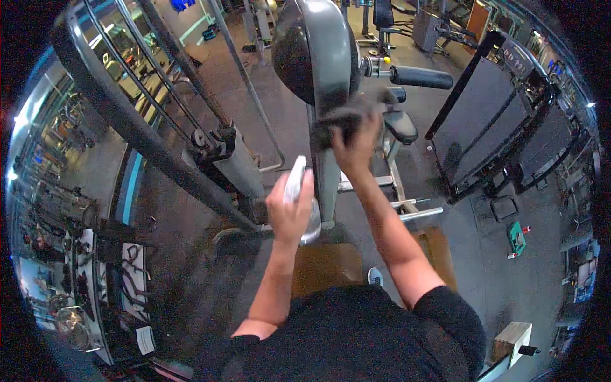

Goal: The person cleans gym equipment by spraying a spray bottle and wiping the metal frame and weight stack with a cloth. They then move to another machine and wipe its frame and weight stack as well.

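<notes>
- The left arm reached forward, its hand (289,215) raised in front of the torso, fingers wrapped around a white-topped spray bottle (294,183), its clear body hanging below the palm.
- The right arm stretched farther out, its hand (356,148) blurred against the grey upright (332,57) of an exercise machine.
- That hand grasped a dark cloth (347,119) lying across the upright; exact finger placement could not be told.

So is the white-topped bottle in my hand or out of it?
In: your left hand is wrapped around the bottle, its white top sticking out past the grip.
</notes>
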The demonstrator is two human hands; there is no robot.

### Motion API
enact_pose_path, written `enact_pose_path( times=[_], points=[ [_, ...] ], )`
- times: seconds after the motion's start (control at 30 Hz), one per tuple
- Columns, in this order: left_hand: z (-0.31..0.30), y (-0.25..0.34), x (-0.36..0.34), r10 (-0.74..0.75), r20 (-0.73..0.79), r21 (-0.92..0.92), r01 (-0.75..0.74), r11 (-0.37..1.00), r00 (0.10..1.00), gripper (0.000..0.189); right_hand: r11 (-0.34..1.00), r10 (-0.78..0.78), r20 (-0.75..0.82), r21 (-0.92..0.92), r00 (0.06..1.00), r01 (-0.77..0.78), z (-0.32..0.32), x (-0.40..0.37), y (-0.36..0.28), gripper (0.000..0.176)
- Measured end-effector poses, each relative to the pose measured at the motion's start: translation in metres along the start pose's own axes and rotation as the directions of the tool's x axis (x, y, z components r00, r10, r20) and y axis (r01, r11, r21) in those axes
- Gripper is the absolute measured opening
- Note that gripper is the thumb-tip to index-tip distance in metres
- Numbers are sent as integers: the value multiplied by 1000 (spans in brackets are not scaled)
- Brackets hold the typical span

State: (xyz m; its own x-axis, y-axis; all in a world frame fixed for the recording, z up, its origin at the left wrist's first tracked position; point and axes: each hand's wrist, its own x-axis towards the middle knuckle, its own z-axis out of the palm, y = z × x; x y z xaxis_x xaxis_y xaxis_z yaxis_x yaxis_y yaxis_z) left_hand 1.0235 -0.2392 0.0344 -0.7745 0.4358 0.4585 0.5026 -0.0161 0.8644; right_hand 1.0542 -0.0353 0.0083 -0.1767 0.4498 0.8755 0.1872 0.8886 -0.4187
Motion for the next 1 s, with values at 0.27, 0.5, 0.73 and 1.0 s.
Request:
enact_pose_path(
  times=[0.27, 0.5, 0.73, 1.0],
  points=[
    [-58, -39, -65, -254, -22, 15, 254, 967, 967, 22, 962, -131, -66, -250, 989, 111, 45, 144, -44, 95],
    [-63, -50, -44, -204, -63, 78, 209, 975, 977, 21, 940, 122, 699, -308, 705, 144, 76, 334, -34, 64],
    [-59, -42, -27, -171, -57, -6, 171, 985, 984, 22, 953, -72, 787, -126, 613, 274, 209, 415, 92, 51],
    [-56, -58, -30, -224, 30, 28, 223, 974, 974, 20, 927, -242, -128, -322, 962, 191, 50, 162, -39, 94]
  ],
)
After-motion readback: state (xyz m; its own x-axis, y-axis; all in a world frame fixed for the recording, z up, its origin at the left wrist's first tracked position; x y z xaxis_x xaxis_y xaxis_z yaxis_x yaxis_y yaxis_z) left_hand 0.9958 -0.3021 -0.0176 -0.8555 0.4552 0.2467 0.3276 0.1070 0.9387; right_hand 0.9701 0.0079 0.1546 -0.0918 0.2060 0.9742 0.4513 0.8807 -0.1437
